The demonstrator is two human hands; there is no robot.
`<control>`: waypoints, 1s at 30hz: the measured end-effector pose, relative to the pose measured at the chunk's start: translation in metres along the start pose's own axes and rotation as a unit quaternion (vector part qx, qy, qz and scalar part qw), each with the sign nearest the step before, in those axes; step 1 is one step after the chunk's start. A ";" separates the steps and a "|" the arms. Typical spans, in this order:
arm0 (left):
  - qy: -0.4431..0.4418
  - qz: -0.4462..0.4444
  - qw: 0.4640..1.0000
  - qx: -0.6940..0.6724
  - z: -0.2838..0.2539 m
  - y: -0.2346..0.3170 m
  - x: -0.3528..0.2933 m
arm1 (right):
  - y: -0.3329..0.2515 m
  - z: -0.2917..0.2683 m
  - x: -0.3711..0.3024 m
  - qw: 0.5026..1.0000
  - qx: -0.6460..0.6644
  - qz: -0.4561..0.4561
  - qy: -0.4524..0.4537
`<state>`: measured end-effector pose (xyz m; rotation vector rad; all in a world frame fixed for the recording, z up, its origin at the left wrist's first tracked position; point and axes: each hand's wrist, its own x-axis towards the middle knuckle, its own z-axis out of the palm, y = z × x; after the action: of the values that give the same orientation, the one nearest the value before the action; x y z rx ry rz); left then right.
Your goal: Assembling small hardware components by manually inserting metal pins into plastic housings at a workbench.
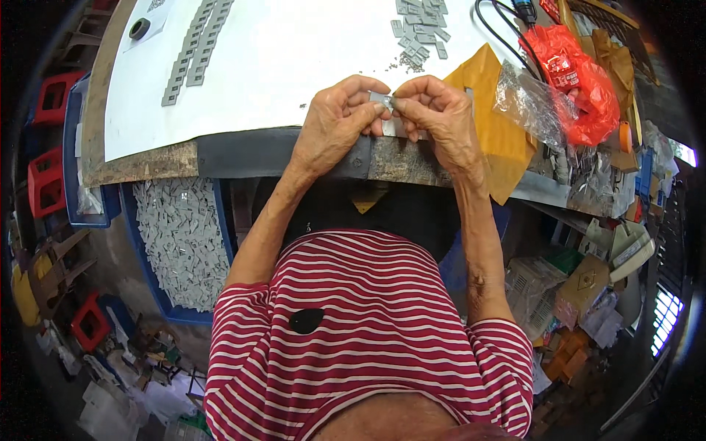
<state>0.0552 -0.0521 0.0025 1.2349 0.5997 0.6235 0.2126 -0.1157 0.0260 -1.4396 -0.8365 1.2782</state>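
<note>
Both hands meet over the near edge of the white-covered table (257,95). My left hand (337,121) is closed, pinching a small flat grey plastic piece (379,97) by its left end. Thumb and fingertips of my right hand (445,117) press together at the same piece's right end; whether they also hold a tiny part is too small to tell. Beyond my hands lies a loose pile of similar grey pieces (423,26), with tiny metal-looking bits (404,65) scattered at its near side. Farther left, more grey pieces form two overlapping rows (190,55).
A roll of black tape (139,29) sits at the far left. On the right are a yellow-brown envelope (482,88), clear plastic wrap (526,99), a red plastic bag (581,88) and a black cable (489,26). Below the table's left side, a blue crate (140,272) holds many grey pieces.
</note>
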 end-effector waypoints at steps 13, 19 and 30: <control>-0.024 -0.006 0.999 0.038 -0.002 0.002 -0.001 | 0.003 -0.005 0.003 0.999 -0.029 0.001 -0.033; -0.014 -0.007 1.000 0.001 0.000 0.002 -0.001 | 0.006 -0.002 0.004 0.999 -0.020 -0.006 -0.026; -0.036 -0.020 0.999 -0.015 -0.002 0.000 0.002 | 0.009 -0.001 0.007 0.999 0.013 -0.004 -0.046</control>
<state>0.0550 -0.0496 0.0024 1.2106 0.5513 0.5508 0.2138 -0.1121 0.0156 -1.3641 -0.8835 1.3532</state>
